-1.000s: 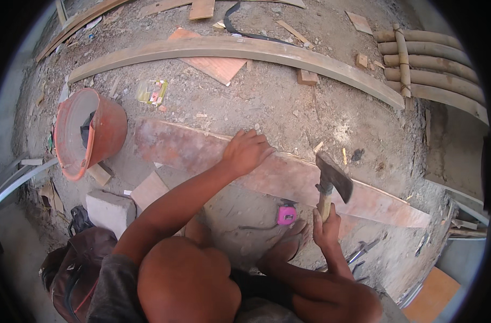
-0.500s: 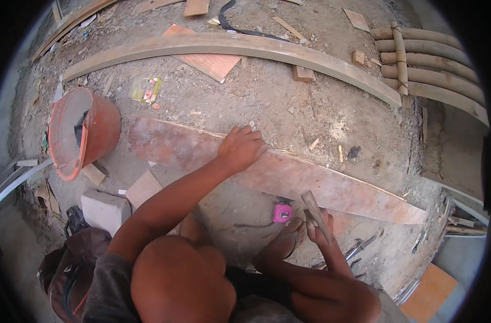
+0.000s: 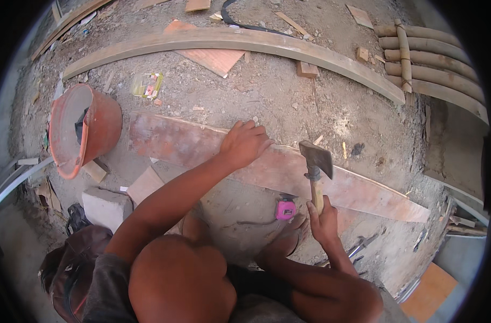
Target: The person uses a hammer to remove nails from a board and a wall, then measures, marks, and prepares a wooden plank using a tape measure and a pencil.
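Observation:
A long reddish-brown board (image 3: 288, 171) lies across the ground in front of me, its far edge rough and splintered. My left hand (image 3: 246, 144) is closed over that far edge near the board's middle, fingers wrapped round it. In my right hand (image 3: 324, 219) is a hatchet (image 3: 317, 159), gripped low on its wooden handle. Its dark metal head is raised over the right half of the board, near the far edge. A pink tape measure (image 3: 285, 210) sits on the ground just on my side of the board, left of my right hand.
An orange bucket (image 3: 101, 125) stands at the left, near a pale block (image 3: 106, 209) and a dark bag (image 3: 76, 269). Beyond the board lie a long timber beam (image 3: 229, 40) and a clear plastic box (image 3: 147, 85). Bamboo poles (image 3: 433, 60) are at the far right.
My right hand has swung the hatchet, bringing its head from low beside the board's near edge up and forward over the board. My left hand stays on the board's edge.

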`<state>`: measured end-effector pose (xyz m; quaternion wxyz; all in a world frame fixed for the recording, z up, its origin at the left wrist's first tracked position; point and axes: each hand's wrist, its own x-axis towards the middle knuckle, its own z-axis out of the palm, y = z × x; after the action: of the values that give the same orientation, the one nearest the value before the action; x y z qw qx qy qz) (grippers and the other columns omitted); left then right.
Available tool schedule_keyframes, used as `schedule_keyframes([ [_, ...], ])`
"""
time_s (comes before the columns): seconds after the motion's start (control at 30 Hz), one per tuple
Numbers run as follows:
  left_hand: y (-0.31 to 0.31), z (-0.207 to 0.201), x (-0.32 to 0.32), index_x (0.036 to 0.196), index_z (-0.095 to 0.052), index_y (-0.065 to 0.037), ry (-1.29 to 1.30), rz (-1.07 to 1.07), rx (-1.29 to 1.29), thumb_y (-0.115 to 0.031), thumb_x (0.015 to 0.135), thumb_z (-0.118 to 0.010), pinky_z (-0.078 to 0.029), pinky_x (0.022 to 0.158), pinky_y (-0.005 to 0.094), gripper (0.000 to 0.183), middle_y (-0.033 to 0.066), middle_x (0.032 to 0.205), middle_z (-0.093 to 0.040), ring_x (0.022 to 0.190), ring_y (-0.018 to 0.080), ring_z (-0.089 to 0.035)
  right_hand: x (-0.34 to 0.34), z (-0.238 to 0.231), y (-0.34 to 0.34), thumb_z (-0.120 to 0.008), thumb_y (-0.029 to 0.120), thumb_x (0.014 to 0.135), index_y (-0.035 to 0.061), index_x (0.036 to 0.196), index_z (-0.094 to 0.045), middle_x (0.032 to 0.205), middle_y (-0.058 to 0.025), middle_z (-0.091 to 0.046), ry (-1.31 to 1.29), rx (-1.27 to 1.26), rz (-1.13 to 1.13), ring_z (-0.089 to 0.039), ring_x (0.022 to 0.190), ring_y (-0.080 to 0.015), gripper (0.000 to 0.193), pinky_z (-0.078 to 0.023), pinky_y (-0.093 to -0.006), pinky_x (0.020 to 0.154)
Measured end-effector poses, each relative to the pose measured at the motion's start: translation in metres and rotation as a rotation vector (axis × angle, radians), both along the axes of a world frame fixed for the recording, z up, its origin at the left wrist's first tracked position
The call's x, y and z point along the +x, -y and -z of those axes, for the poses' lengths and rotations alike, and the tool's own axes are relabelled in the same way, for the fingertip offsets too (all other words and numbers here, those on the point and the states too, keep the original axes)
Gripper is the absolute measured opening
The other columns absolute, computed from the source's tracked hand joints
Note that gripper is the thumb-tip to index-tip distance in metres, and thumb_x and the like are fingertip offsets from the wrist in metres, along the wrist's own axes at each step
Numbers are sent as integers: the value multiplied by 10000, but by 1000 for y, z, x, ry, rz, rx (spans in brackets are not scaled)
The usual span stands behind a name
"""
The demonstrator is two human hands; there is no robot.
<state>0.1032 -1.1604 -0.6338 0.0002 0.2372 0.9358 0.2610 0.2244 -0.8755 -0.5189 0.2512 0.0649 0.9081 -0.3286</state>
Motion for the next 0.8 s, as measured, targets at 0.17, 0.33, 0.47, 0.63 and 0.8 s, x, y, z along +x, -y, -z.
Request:
schedule_keyframes([
  [0.17, -10, -1, 0, 830, -740, -139, 30, 6, 0, -337, 966, -617, -427, 846, 389, 270, -11, 901, -642, 945, 206, -577, 23, 29, -17, -642, 234, 970, -42, 1044, -562, 719, -269, -645, -59, 85, -106, -656, 711, -495, 297, -514, -503, 629],
  [0.33, -2, -7, -1, 839, -741, -138, 86, 3, -14, -335, 969, -612, -428, 848, 389, 269, -6, 909, -642, 949, 209, -576, 15, 14, 5, -670, 275, 954, -31, 1045, -555, 754, -291, -655, -189, -68, -81, -649, 708, -502, 340, -520, -549, 661],
  [0.47, -12, -5, -5, 849, -725, -140, 43, 22, 22, -302, 962, -634, -416, 826, 379, 218, -11, 890, -625, 936, 210, -563, 20, 47, -19, -673, 248, 955, -15, 1033, -560, 735, -258, -657, -102, 86, -113, -657, 670, -469, 296, -524, -515, 623],
  [0.63, -2, -7, -2, 859, -724, -140, 94, 0, -10, -309, 963, -634, -415, 840, 384, 218, -9, 906, -633, 941, 209, -564, 19, 22, 5, -644, 281, 972, -7, 1029, -553, 711, -281, -638, -108, -45, 21, -653, 726, -506, 308, -506, -552, 642],
  [0.8, 6, -3, 0, 888, -719, -125, 71, 3, 24, -317, 953, -638, -410, 878, 374, 218, -1, 928, -632, 968, 206, -563, 19, 37, 0, -649, 309, 967, -6, 1037, -558, 715, -258, -638, 68, 112, -103, -657, 728, -490, 335, -493, -551, 625],
])
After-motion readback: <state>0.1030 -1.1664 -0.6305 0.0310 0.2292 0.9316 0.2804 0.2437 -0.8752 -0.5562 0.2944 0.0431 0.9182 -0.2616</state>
